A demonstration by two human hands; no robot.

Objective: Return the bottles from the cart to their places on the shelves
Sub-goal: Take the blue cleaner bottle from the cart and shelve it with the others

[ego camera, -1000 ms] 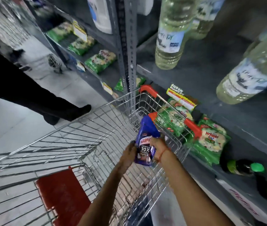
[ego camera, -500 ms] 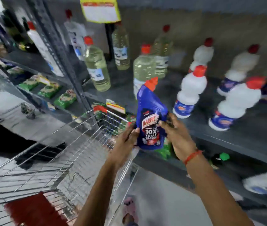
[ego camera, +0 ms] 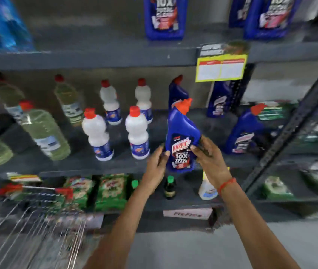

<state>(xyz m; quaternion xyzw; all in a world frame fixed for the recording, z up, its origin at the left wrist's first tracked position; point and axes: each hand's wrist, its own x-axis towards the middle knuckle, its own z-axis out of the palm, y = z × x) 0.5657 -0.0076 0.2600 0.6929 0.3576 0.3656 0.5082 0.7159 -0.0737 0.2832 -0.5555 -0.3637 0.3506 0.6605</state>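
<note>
I hold a blue Harpic bottle (ego camera: 181, 133) with an orange cap upright, just above the front edge of the middle shelf (ego camera: 76, 167). My left hand (ego camera: 157, 164) grips its lower left side and my right hand (ego camera: 206, 156) grips its right side. Behind it stands another blue bottle (ego camera: 177, 92), and one more blue bottle (ego camera: 245, 131) stands to the right. The wire cart (ego camera: 37, 220) with red handle ends sits at the lower left.
White bottles with red caps (ego camera: 136, 133) and pale green bottles (ego camera: 43, 131) stand left on the same shelf. Large blue bottles (ego camera: 164, 16) line the upper shelf. Green packets (ego camera: 111, 191) and small bottles (ego camera: 169, 187) fill the lower shelf. A slanted dark upright (ego camera: 294, 123) is at right.
Both hands have lifted the blue bottle out of the cart and carried it right and up to the middle shelf. The view swung from the cart to the shelves.
</note>
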